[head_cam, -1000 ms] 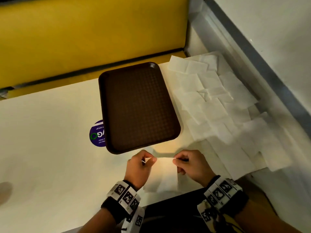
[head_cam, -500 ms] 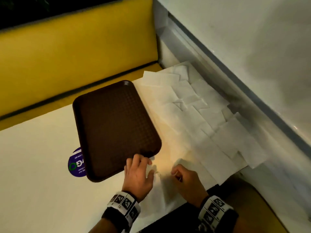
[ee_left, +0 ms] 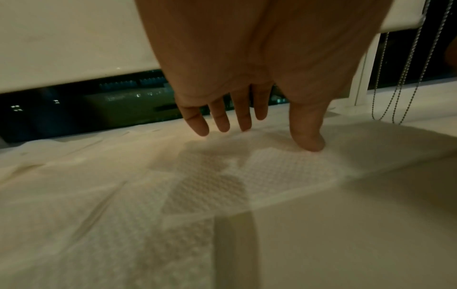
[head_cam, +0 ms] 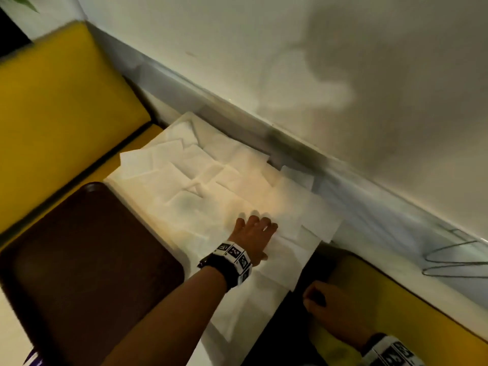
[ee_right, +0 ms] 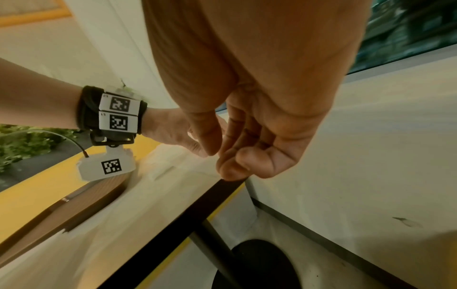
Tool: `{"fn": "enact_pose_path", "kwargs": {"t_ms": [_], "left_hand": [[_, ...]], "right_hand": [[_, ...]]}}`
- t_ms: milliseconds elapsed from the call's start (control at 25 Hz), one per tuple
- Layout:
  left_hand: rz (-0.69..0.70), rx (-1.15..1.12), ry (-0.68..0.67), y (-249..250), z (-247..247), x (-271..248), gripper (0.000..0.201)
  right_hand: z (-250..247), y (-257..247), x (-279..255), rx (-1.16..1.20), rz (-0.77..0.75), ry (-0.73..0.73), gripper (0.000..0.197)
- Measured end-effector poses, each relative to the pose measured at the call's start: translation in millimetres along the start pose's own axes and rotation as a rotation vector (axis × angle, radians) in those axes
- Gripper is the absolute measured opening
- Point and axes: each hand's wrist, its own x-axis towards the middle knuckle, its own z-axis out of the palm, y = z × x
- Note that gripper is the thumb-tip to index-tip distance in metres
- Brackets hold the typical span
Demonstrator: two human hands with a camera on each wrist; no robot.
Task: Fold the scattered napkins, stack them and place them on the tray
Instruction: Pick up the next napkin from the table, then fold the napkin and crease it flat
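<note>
Now we are pressing our left hand (head_cam: 253, 236), fingers spread flat, onto the scattered napkins (head_cam: 200, 186) beside the tray (head_cam: 87, 249). Our right hand (head_cam: 332, 310) is hanging loosely curled and holding nothing off the surface (ee_right: 153, 205) edge; we are seeing no legible writing, only square-coded wristbands (head_cam: 235, 256).

No word, brand or number can be read anywhere; the only signs are black-and-white square code markers on the left wristband (ee_right: 118, 113), its hanging white tag (ee_right: 108, 166) and the right wristband (head_cam: 393, 352).

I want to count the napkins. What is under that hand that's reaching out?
Under the left hand lie white napkins, overlapping on the table; its straight fingertips touch the top one. How many lie underneath is hidden.
</note>
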Motion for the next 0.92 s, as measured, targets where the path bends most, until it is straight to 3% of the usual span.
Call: {"fn": "enact_pose_path", "kwargs": {"t_ms": [200, 320, 440, 520, 640, 720, 800, 920], "left_hand": [[0.021, 0.015, -0.052, -4, -8, 20, 0.077], [-0.001, 0.021, -0.086, -2, -13, 22, 0.047], [-0.048, -0.071, -0.011, 1, -28, 9, 0.019], [-0.094, -0.257, 0.078, -6, -45, -12, 0.018], [-0.129, -0.697, 0.265, -28, -60, -57, 0.028], [-0.147, -1.061, 0.462, -37, -66, -97, 0.023], [-0.169, -1.392, 0.602, -35, -72, -134, 0.013], [-0.225, -1.544, 0.752, -32, -75, -180, 0.009]], "right_hand": [[0, 15, -8, 0.084, 0.021, 0.034, 0.011], [-4, 6, -6, 0.111, 0.025, 0.036, 0.010], [-12, -13, -3, 0.131, -0.004, 0.042, 0.007], [-16, -34, -2, 0.168, -0.029, 0.038, 0.003], [-20, -76, -1, 0.337, -0.068, 0.093, 0.025], [-22, -115, -1, 0.512, -0.143, 0.137, 0.031], [-23, -153, -1, 0.701, -0.189, 0.035, 0.027], [-18, -198, -4, 0.777, -0.266, -0.150, 0.021]]}}
